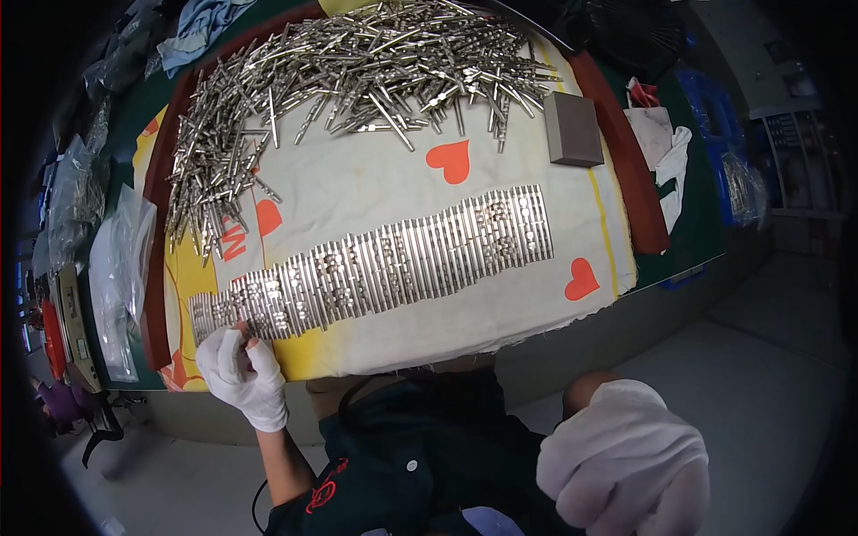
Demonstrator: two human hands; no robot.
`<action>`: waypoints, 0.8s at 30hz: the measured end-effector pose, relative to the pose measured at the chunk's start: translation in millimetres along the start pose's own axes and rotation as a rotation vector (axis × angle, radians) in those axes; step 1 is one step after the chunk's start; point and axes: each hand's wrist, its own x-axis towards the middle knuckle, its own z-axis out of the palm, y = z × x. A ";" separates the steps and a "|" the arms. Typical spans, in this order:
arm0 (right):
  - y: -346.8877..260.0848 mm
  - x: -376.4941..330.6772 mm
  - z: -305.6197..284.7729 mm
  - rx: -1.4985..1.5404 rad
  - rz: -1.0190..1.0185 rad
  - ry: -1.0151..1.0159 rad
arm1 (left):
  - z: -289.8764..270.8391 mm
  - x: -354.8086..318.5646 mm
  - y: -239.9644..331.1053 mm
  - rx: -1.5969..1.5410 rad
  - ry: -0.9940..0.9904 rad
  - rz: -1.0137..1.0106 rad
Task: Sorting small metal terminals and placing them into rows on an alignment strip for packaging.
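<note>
Two gloved hands show in the head view: the left hand (pixel 239 375) at the near left end of a long row of metal pins (pixel 375 263), and the right hand (pixel 626 464) low at the right, off the surface (pixel 706 223), over the person's knee. Clear plastic bags (pixel 116 268) lie at the far left edge, crumpled and see-through, beside a red strip (pixel 156 268) that borders the cloth (pixel 429 313). One grey rectangular block (pixel 572 129) sits on the cloth's right side, and a white rag (pixel 666 152) with a red scrap lies just past the border. Three red hearts are printed on the cloth.

The row runs slantwise, its pins side by side and touching. The left fingers (pixel 234 344) are curled closed, their tips touching the row's near left end; whether they pinch a pin I cannot tell. The right fingers are loosely bent, holding nothing visible. A big loose heap of pins (pixel 357 71) arcs across the far side, too many to count.
</note>
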 end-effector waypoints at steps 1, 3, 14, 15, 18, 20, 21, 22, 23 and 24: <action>6.5 21.4 -7.8 0.119 0.007 -0.200 | -0.4 0.9 1.4 -0.001 -0.005 0.007; 11.5 22.6 -0.6 0.148 -0.008 -0.214 | -1.3 1.5 1.7 -0.003 -0.005 0.006; 27.3 32.9 17.9 0.176 0.025 -0.178 | -2.9 4.3 2.2 -0.047 -0.008 0.016; 28.3 32.6 19.0 0.168 0.017 -0.176 | -2.7 4.5 2.2 -0.053 -0.011 0.012; 29.8 29.6 21.7 0.170 0.014 -0.164 | -3.6 3.4 1.7 -0.057 -0.008 0.009; 29.0 26.2 26.3 0.178 0.019 -0.154 | -3.5 2.0 1.0 -0.062 -0.014 0.010; 27.7 24.4 30.9 0.129 0.022 -0.092 | -3.7 1.2 0.4 -0.063 -0.018 0.011; 27.4 23.1 33.7 0.080 0.024 -0.030 | -4.1 0.4 -0.2 -0.062 -0.020 0.011; 25.5 23.1 33.1 0.071 0.022 -0.028 | -3.6 1.9 1.0 -0.077 -0.014 0.016; 24.6 23.4 30.1 0.108 0.016 -0.102 | -3.4 3.4 2.3 -0.091 -0.008 0.021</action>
